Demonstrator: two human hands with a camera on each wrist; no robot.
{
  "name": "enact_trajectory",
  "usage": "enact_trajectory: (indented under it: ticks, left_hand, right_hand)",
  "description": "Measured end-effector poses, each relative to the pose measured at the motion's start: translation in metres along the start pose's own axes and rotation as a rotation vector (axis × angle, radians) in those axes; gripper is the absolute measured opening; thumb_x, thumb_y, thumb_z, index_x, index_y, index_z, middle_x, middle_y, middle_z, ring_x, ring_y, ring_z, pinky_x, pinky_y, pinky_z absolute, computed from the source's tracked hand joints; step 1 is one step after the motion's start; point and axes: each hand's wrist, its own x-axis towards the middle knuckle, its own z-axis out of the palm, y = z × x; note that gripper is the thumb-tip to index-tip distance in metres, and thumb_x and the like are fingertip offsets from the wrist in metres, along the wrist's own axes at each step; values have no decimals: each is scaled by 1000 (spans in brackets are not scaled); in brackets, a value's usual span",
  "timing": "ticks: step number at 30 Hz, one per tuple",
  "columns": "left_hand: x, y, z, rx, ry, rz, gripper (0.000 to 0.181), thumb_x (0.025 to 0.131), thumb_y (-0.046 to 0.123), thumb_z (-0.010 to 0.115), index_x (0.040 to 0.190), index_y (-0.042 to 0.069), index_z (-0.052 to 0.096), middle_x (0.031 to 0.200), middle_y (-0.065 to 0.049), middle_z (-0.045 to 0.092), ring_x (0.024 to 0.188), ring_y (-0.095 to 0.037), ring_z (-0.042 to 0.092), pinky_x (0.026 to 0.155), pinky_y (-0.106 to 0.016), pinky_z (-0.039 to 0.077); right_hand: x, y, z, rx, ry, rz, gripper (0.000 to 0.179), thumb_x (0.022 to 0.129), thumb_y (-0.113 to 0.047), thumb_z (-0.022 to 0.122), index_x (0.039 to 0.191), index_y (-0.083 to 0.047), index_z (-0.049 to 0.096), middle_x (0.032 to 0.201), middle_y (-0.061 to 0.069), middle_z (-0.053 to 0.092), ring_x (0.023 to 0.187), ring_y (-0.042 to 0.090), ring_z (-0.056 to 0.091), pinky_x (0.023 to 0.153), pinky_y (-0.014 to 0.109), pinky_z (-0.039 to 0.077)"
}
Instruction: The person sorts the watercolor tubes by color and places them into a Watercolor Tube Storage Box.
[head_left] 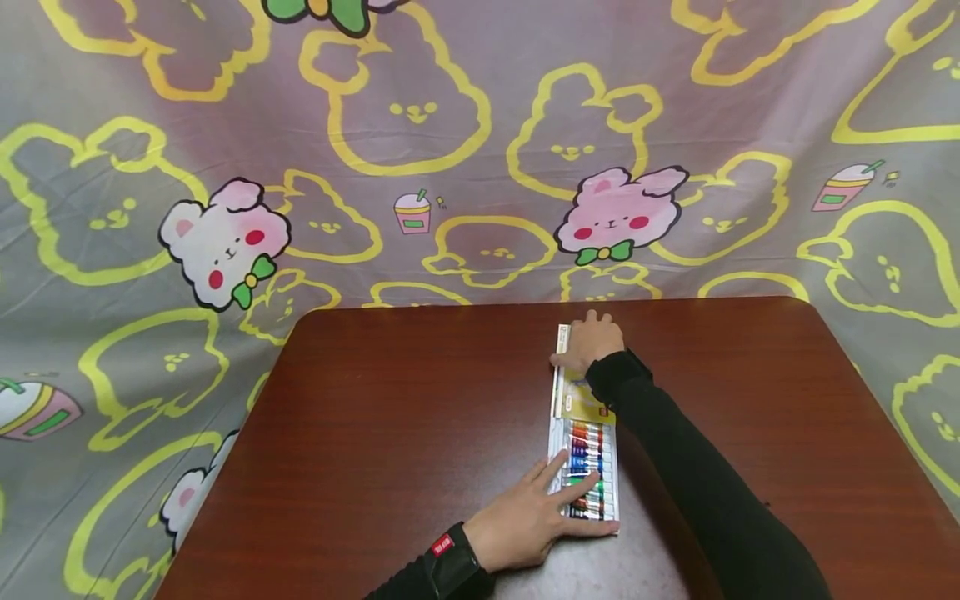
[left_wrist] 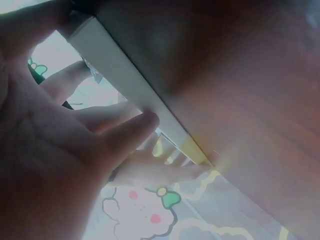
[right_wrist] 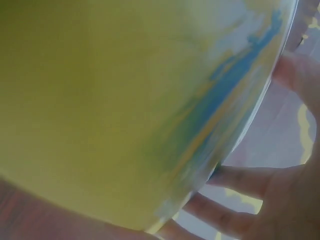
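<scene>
A slim white tray (head_left: 617, 492) of small coloured paint tubes (head_left: 587, 454) lies on the table, its long side pointing away from me. A yellow paint box cover (head_left: 581, 404) adjoins its far end. My left hand (head_left: 522, 518) rests across the near end of the tray with fingers spread and fairly straight, some over the tubes. In the left wrist view, its fingers touch the white side (left_wrist: 125, 75) of the box. At the far end, my right hand (head_left: 594, 343) grips the cover. The right wrist view shows its fingers along the edge of the yellow cover (right_wrist: 100, 110).
The brown table (head_left: 420, 392) has rounded far corners. Behind it hangs a grey-pink cloth (head_left: 480, 192) with yellow outlines and cartoon rabbits, reaching down past the table's left and right edges. Both forearms wear black sleeves (head_left: 697, 467).
</scene>
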Motion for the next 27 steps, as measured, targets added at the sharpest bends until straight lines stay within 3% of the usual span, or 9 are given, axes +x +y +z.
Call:
enact_trajectory:
  ticks: [6,12,23,27]
  left_hand:
    - [0,2,2,-1,20,1,98,85,18,71,149,55,7,164,-1,20,143,-42,18,114,-52,36]
    - [2,4,2,-9,67,-52,88,92,18,63,151,53,8,163,-1,22,143,-39,21,113,-50,37]
    - [7,3,4,-28,176,-116,62,102,28,51,155,38,21,163,-2,23,143,-35,26,107,-46,46]
    - [8,1,4,13,232,-132,61,99,33,56,155,29,29,160,-3,31,141,-30,32,101,-39,51]
  right_hand:
    - [0,-2,5,-23,17,-56,91,83,-70,57,143,-2,47,143,28,44,123,46,42,103,56,45]
    - [-3,-4,3,-13,30,-104,91,84,-71,55,145,-5,45,149,27,40,131,46,37,107,58,40]
    - [-3,-6,9,-33,-7,-134,93,82,-76,51,147,-10,43,155,25,33,138,46,28,111,60,35]
    - [-3,-7,11,-32,-10,-142,95,82,-77,52,148,-9,43,155,25,33,138,47,28,111,60,35]
